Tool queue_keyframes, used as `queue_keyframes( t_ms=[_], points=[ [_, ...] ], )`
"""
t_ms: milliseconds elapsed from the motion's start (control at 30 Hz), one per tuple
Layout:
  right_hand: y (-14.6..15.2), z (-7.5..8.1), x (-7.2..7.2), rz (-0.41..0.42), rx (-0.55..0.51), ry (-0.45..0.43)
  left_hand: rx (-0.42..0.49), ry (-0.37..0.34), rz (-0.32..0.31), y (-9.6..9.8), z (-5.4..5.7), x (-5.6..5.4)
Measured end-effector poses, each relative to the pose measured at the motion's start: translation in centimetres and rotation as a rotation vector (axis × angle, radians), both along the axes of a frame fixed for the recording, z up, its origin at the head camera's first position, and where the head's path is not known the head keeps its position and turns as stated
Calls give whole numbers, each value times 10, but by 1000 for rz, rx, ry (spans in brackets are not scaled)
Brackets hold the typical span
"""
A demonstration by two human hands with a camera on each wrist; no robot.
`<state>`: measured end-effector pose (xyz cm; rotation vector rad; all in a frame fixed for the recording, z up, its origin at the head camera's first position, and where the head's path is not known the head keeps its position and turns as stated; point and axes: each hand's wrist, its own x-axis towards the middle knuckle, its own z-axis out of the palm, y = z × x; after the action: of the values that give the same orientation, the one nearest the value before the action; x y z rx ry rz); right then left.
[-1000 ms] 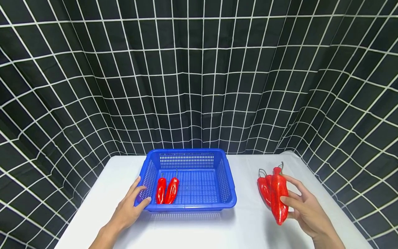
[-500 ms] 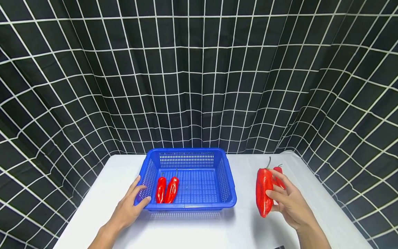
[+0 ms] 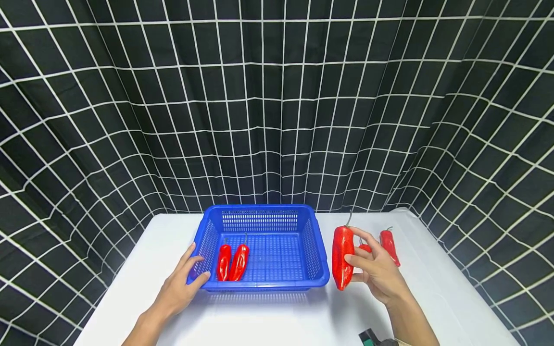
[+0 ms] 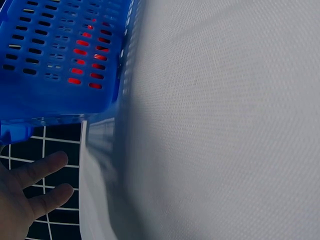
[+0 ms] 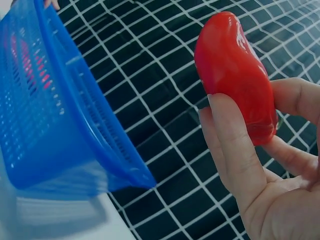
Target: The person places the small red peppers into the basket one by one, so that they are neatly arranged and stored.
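Note:
My right hand (image 3: pixel 374 269) holds a long red pepper (image 3: pixel 342 257) between thumb and fingers, stem up, just off the right side of the blue basket (image 3: pixel 266 285). The right wrist view shows the glossy pepper (image 5: pixel 235 70) from below, thumb and fingertips pressed to its sides. My left hand (image 3: pixel 177 288) rests at the basket's front left corner, thumb and fingertips at the rim. In the left wrist view, two of its fingers (image 4: pixel 50 197) stretch out straight and spread. Two more red peppers, one slim (image 3: pixel 223 262) and one wider (image 3: pixel 239 263), lie inside the basket's left part.
On the white table (image 3: pixel 268 322) at the right lies another red pepper (image 3: pixel 390 247). One more pepper (image 3: pixel 365 247) is mostly hidden behind my right hand. A dark device with a green patch (image 3: pixel 371 337) shows at my right wrist. A black gridded curtain (image 3: pixel 272 120) surrounds the table.
My right hand has carried its red pepper leftward, from over the other peppers to beside the basket, uncovering the pepper at the right. The left hand and basket have stayed in place.

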<state>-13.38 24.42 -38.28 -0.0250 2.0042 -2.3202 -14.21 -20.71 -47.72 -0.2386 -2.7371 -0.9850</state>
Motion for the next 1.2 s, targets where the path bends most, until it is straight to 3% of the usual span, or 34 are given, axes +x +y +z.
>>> queue_keyframes(
  t_ms=[567, 1200],
  points=[
    [-28, -8, -22, 86, -53, -19, 6, 5, -2, 1, 1, 0],
    [-64, -16, -41, 163, -21, -33, 11, -2, -7, 0, 1, 0]
  ],
)
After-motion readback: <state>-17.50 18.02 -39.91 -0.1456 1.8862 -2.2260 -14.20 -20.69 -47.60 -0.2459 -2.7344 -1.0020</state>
